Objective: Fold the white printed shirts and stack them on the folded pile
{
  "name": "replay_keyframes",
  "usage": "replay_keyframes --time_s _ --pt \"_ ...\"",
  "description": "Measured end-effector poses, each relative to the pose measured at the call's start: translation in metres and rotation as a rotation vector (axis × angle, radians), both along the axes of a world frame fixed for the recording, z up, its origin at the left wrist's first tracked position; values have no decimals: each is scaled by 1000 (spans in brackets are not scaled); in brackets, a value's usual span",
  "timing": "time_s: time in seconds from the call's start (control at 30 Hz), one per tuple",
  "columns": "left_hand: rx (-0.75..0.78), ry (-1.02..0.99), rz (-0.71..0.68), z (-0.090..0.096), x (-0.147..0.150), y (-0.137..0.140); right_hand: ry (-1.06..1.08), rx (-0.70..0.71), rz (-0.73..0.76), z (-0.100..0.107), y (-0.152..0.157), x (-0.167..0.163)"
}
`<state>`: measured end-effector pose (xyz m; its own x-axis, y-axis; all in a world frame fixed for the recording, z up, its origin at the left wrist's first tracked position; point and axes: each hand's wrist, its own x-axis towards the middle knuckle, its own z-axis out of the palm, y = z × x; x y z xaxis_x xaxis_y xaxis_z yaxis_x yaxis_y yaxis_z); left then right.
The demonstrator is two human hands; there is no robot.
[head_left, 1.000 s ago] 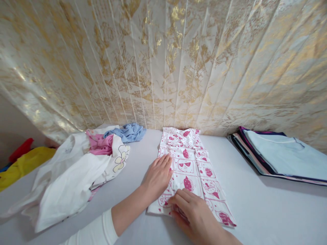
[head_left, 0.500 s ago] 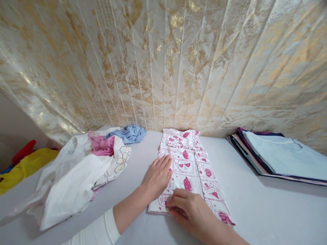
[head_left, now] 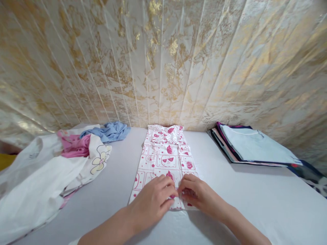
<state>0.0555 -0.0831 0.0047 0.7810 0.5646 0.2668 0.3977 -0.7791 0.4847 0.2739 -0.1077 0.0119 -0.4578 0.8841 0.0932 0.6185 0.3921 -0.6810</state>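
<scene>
A white garment [head_left: 166, 149] with a pink fruit print lies in a long folded strip on the pale sheet, its length running away from me. My left hand [head_left: 155, 195] rests over the near part, palm down. Its fingers are loosely bent on the cloth and its thumb stands apart. Close by on the right, my right hand [head_left: 195, 192] has bent fingertips pinched at the fabric near the front end. The hands' fingertips nearly meet. Both hands cover much of the garment's near end.
On the left lies a loose heap of white clothes [head_left: 48, 180], with a pink cloth [head_left: 75, 145] and a crumpled blue cloth [head_left: 109, 132]. A folded stack topped by a light blue shirt [head_left: 258, 144] lies on the right. Behind hangs a gold-patterned curtain [head_left: 163, 68].
The garment's right-hand strip has been turned inward, so it looks narrower at the near end. My left hand has come down toward the front end, beside my right. The view has shifted right.
</scene>
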Motion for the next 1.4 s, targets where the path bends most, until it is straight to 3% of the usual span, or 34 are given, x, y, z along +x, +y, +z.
replay_keyframes --time_s 0.13,0.27,0.43,0.6,0.7,0.9,1.1,1.23,1.4 --pt "-20 87 -108 3 13 -10 59 33 -83 -3 3 8" --pt "-24 150 -136 2 15 -13 -17 -1 -149 8 4 23" --pt "2 163 -151 3 16 -11 -227 -127 -41 20 -2 30" --pt "18 166 -137 4 20 -12 -404 -167 10 27 -9 23" --pt "66 159 -125 3 28 -14 -416 -202 34 32 -10 20" --pt "334 162 -188 -6 46 -13 -342 -216 108 32 0 22" --pt "332 97 -215 -11 48 -15 -354 -222 105 27 2 25" --pt "239 103 -194 -6 45 -16 -397 -150 58 33 -5 20" --pt "117 71 -142 2 39 -11 -249 147 -132 13 1 9"
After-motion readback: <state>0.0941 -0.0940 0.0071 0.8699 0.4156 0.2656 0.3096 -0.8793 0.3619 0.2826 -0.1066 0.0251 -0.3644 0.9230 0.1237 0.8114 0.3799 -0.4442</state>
